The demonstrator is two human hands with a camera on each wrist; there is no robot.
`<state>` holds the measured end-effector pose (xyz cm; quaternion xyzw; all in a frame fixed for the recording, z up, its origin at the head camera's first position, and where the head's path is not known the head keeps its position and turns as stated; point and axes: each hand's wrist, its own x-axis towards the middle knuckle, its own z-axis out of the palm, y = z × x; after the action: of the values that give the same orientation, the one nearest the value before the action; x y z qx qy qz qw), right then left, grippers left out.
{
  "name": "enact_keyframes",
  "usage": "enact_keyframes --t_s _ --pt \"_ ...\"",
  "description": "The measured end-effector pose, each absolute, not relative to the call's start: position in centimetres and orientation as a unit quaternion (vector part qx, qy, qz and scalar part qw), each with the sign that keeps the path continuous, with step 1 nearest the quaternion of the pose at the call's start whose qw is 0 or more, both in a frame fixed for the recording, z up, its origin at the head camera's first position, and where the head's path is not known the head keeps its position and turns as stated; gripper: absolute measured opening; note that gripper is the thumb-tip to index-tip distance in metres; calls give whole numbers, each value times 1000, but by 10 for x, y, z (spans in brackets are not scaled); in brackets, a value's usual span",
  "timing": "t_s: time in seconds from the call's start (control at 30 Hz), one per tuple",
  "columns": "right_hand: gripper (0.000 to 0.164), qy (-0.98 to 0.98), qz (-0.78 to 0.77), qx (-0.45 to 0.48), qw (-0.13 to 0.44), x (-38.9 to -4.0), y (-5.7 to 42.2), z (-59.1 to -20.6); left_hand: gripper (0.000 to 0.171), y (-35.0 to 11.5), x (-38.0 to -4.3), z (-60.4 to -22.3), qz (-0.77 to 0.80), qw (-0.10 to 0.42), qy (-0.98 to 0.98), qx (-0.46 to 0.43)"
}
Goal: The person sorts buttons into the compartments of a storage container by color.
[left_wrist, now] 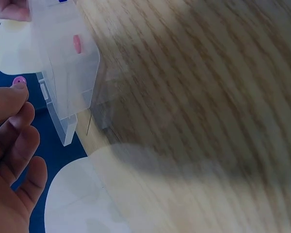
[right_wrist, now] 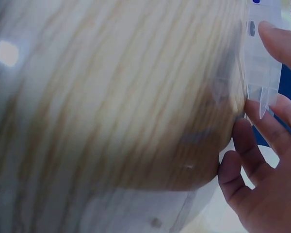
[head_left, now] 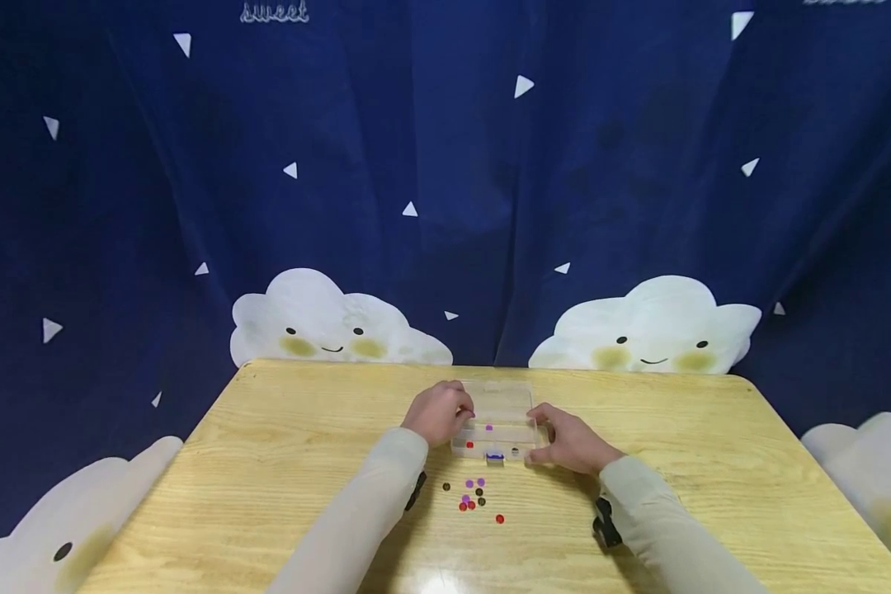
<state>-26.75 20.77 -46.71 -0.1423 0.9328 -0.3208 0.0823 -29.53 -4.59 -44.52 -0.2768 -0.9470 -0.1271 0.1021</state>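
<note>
A clear plastic box (head_left: pixel 493 437) with compartments sits on the table, its lid (head_left: pixel 499 398) raised on the far side. Inside are a purple button (head_left: pixel 488 427), a red button (head_left: pixel 470 445) and a black button (head_left: pixel 515 451). My left hand (head_left: pixel 440 412) is over the box's left side, pinching a small purple button (left_wrist: pixel 19 79) between thumb and forefinger. At the right end, my right hand (head_left: pixel 573 441) grips the box, thumb toward the front corner and fingers along the side. A blue mark (head_left: pixel 494 456) shows on the front latch.
Loose buttons lie on the wooden table (head_left: pixel 304 445) in front of the box: several purple (head_left: pixel 469 484), black (head_left: pixel 446 487) and red (head_left: pixel 500 519) ones. A dark blue curtain (head_left: pixel 460 247) with white clouds hangs behind the table's far edge.
</note>
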Motion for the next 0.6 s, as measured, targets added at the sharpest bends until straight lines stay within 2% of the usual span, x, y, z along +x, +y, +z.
enact_keyframes --t_s 0.6 --pt "61 935 -318 -137 73 -265 204 -466 9 -35 -295 -447 -132 82 -946 -283"
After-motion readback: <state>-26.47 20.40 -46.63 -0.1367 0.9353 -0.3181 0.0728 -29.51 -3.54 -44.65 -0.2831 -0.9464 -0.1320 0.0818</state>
